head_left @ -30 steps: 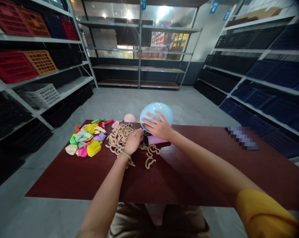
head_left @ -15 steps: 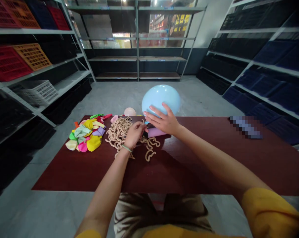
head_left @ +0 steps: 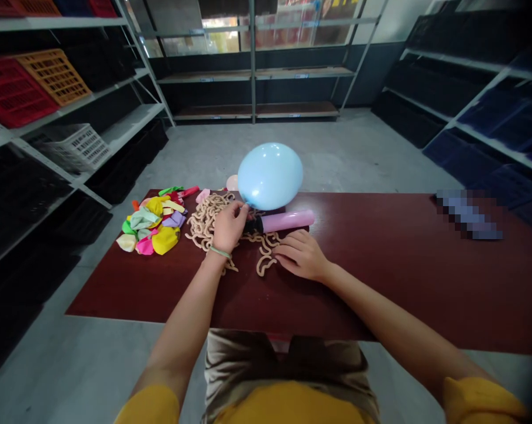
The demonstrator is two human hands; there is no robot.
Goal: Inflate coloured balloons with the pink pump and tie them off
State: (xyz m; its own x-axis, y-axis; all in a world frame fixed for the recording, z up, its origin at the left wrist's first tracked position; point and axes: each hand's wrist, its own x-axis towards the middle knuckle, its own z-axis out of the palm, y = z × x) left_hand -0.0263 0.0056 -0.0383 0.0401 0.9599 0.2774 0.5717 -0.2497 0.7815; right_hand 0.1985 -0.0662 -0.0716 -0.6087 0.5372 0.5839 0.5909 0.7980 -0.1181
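On the red table point(head_left: 381, 277), your left hand point(head_left: 229, 227) pinches the neck of the pale blue balloon point(head_left: 270, 175); your right hand point(head_left: 299, 255) lies open, empty, near the pink balloon pump point(head_left: 286, 221).

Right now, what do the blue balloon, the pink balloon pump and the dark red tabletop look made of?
The blue balloon looks like thin latex rubber: taut and glossy, with soft highlights. The pink balloon pump looks like smooth plastic, judging by its even sheen and rigid shape. The dark red tabletop looks like laminated board, with a semi-gloss glare, though its core cannot be seen.
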